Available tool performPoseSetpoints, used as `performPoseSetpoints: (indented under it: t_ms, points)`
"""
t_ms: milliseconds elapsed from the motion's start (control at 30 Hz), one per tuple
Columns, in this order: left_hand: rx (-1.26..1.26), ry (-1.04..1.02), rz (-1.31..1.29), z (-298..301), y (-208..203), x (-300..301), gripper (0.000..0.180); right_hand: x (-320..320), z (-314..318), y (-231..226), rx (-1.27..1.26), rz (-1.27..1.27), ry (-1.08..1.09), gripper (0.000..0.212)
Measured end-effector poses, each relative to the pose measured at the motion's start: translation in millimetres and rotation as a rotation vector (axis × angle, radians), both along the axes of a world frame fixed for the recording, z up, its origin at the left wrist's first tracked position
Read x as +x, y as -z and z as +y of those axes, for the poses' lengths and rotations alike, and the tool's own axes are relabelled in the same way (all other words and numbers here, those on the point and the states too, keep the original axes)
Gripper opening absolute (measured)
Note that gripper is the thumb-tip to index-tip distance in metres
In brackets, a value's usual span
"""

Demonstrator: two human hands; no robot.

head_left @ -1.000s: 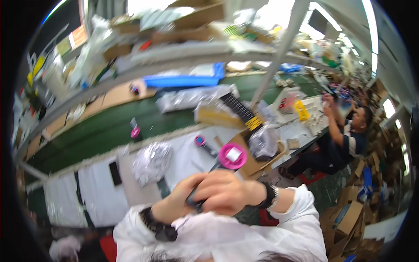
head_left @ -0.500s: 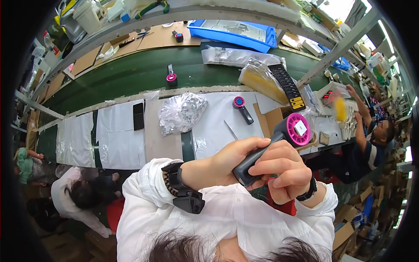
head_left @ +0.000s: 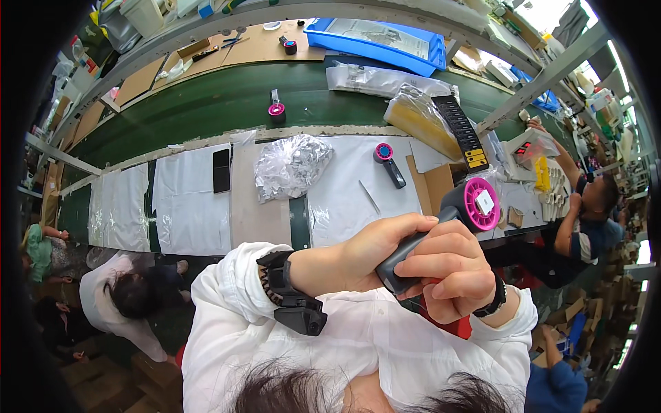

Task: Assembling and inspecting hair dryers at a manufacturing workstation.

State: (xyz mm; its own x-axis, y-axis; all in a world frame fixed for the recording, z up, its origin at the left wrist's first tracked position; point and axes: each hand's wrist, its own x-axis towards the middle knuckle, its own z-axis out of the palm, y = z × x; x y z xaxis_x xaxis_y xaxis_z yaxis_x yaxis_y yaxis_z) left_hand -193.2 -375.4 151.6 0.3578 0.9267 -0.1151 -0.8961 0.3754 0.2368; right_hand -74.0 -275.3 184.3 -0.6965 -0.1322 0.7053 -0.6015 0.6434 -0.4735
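My left hand (head_left: 361, 253) is closed around the dark grey handle of a handheld fan (head_left: 470, 199). My right hand (head_left: 451, 267) grips the same handle from the right, its fingers curled over the lower part. The fan's round head has a magenta ring with a small white square piece at its centre, and it points up to the right, above the table's near edge. What the fingertips do under the handle is hidden. Just beyond my hands, a second fan (head_left: 391, 165) with a magenta and blue head lies on the white sheet, beside a thin pointed metal tool (head_left: 370, 197).
A plastic bag of small silvery pieces (head_left: 292, 167) and a black phone (head_left: 221, 171) lie left. Behind is a green conveyor belt (head_left: 200, 113) with another fan (head_left: 277, 110). At right are an open cardboard box (head_left: 441, 184), a black strip (head_left: 460, 131), and a co-worker (head_left: 592, 203).
Both hands keep their grip on the fan, with little finger movement. My view has shifted slightly. The co-worker at right has moved their arms, and a person in blue appears at lower right.
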Motion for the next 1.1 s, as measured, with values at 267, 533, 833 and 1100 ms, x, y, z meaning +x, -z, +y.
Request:
performPoseSetpoints:
  t_ms: [267,533,833,1100]
  points:
    - [-0.156,-0.006,0.108,-4,5,2,0.030,1,-9,11,0.048,0.077,0.036,0.025]
    - [-0.158,0.039,0.066,-13,8,8,0.033,5,-15,25,0.095,0.096,0.030,0.028]
    - [-0.307,0.026,0.144,-18,5,12,0.033,2,-20,31,0.075,0.081,0.006,0.034]
    - [-0.300,0.031,0.104,-19,8,8,0.031,-2,-21,32,0.080,0.057,-0.017,0.035]
